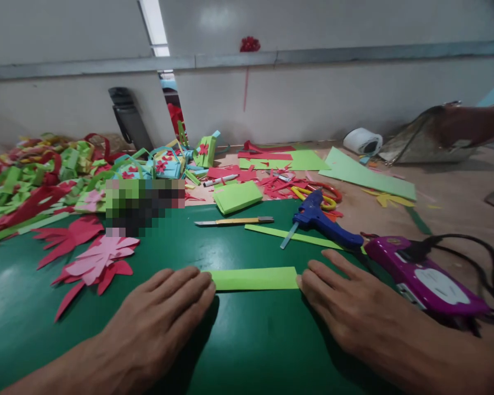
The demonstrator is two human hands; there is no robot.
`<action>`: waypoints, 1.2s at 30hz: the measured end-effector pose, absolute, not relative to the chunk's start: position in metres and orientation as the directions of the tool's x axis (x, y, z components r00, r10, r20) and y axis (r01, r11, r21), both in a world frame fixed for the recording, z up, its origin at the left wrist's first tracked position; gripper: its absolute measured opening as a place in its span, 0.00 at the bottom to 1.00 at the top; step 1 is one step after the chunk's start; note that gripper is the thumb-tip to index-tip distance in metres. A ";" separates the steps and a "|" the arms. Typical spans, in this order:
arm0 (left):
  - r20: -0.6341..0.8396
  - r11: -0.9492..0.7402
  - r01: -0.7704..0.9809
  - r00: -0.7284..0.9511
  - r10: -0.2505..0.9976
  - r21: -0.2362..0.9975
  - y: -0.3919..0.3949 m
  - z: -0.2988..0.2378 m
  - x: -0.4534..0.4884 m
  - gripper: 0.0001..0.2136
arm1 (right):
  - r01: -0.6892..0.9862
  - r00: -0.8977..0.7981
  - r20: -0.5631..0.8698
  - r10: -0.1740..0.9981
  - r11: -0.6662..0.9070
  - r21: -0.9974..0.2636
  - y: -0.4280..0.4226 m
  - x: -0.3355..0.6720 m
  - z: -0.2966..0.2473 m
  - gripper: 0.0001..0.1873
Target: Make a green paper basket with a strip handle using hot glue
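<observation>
A light green paper strip (255, 278), folded along its length, lies crosswise on the dark green mat (247, 340). My left hand (164, 312) is closed over its left end, fingers pressed together, the thumb hidden beneath. At the strip's right end my right hand (349, 302) pinches the corner, with one finger lifted away from the others. Beyond the strip lie a yellow-handled craft knife (234, 221) and a thinner green strip (288, 236). A blue glue gun (323, 219) with a clear glue stick rests just past my right hand.
A purple power strip (426, 277) with black cords lies at the right. Pink and red paper flower cutouts (94, 258) are at the left, before a heap of paper bags (33, 181). Behind are a folded green paper (239, 197), scissors (313, 196), a marker (221, 180) and red scraps.
</observation>
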State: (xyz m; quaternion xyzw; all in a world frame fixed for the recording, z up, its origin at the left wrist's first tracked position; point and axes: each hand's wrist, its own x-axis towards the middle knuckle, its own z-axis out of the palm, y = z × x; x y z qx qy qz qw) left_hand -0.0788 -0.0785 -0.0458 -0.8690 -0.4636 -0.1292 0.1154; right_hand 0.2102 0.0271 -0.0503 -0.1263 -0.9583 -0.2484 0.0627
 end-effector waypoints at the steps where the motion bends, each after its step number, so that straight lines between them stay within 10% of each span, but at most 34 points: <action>1: 0.281 -0.613 0.785 0.610 0.741 -0.091 -0.074 -0.042 -0.071 0.17 | 0.291 -0.953 0.213 0.214 0.839 0.460 0.026 0.209 -0.048 0.13; 16: 0.347 -0.576 0.817 0.547 0.762 -0.025 -0.054 -0.058 -0.064 0.11 | 0.325 -0.928 0.309 0.209 0.860 0.394 0.028 0.188 -0.055 0.14; 36: -0.024 -0.330 0.890 0.355 0.935 0.315 -0.022 -0.046 -0.054 0.15 | 0.577 -0.739 0.140 0.659 0.726 -0.374 0.045 0.186 -0.054 0.13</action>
